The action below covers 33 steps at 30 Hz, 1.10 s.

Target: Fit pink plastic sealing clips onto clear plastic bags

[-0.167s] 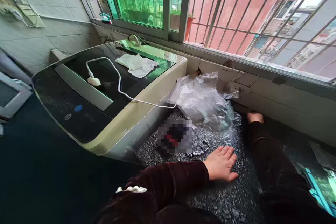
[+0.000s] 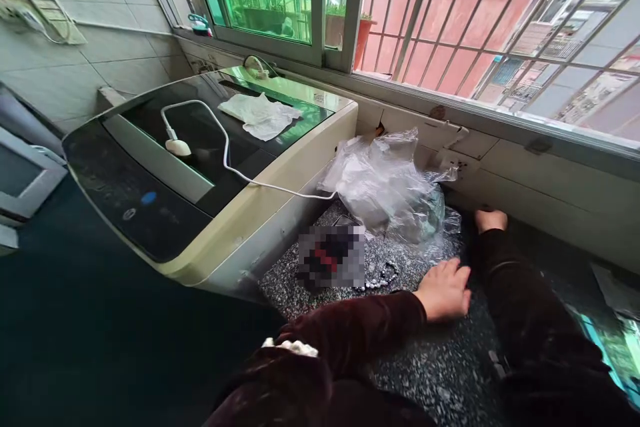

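My left hand (image 2: 444, 290), in a dark brown velvety sleeve, hovers over or rests on the speckled dark countertop (image 2: 425, 373). Its fingers are slightly bent with the thumb apart, and nothing shows in them. Just left of it lies a beaded bracelet (image 2: 383, 278) of pale and dark beads. My right hand (image 2: 491, 220) reaches to the back of the counter beside the tiled wall; its fingers are turned away and hidden. Between the hands and the washing machine lies crumpled clear plastic wrapping (image 2: 387, 190). A pixelated dark and red item (image 2: 330, 257) sits left of the bracelet.
A top-loading washing machine (image 2: 220, 240) stands at left. On its lid lie a white cable (image 2: 227, 140) with a pale rounded end and a crumpled white cloth or tissue (image 2: 263, 115). A barred window (image 2: 450, 47) runs along the back above the ledge.
My left hand has moved right and slightly away from me, its fingers more bent than before. My right hand shifts only slightly. The plastic and bracelet stay put.
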Tool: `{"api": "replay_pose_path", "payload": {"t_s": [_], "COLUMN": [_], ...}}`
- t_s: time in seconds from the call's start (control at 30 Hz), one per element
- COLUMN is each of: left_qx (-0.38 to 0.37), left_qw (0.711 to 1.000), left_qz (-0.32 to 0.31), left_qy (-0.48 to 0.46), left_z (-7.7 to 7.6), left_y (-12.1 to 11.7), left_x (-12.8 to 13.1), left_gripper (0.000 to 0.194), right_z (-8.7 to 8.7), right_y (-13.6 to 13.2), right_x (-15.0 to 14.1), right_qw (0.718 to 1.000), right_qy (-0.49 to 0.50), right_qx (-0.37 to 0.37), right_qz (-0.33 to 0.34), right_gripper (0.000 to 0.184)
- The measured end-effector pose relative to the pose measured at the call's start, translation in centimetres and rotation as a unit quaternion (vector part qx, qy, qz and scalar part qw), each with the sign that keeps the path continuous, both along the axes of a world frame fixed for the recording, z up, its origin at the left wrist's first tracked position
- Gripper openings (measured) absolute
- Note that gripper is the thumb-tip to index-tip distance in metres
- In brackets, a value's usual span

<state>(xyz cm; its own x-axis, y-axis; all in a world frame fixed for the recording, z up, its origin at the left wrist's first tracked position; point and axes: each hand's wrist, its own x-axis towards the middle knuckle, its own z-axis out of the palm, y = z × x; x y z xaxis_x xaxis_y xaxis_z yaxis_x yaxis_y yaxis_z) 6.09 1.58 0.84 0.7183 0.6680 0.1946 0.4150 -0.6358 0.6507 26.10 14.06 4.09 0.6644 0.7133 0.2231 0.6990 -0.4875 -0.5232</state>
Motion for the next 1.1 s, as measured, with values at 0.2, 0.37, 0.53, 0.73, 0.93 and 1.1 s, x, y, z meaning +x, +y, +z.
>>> {"api": "replay_pose_path", "payload": {"t_s": [0.2, 0.37, 0.53, 0.73, 0.93, 1.1], "left_qx": [-0.133, -0.197, -0.196, -0.241, -0.284, -0.316], "left_qw": [0.967, 0.930, 0.931, 0.928, 0.919, 0.911], "left_qz": [0.148, 0.248, 0.234, 0.195, 0.107, 0.038], "left_qy": [-0.159, -0.188, -0.201, -0.205, -0.252, -0.262], "left_z": [2.8, 3.7, 4.3, 4.3, 3.2, 2.3], "left_y": [4.8, 6.1, 5.7, 4.1, 1.4, -0.6], "left_x": [7.3, 7.5, 6.3, 4.8, 1.8, -1.9], "left_gripper": [0.053, 0.056, 0.057, 0.031, 0.020, 0.018], "right_z": [1.5, 2.7, 3.6, 4.1, 3.6, 1.5], "right_y": [-2.6, -6.2, -10.3, -15.3, -20.2, -23.0], "right_x": [0.1, 0.9, 1.1, -1.3, -4.7, -8.3], "right_qw": [0.999, 0.997, 0.982, 0.969, 0.966, 0.965], "right_qy": [0.045, 0.054, 0.001, -0.027, 0.027, 0.090], "right_qx": [0.000, 0.040, 0.094, 0.132, 0.141, 0.164], "right_qz": [-0.006, 0.049, 0.164, 0.207, 0.216, 0.186], "right_gripper": [0.020, 0.014, 0.014, 0.016, 0.020, 0.027]}}
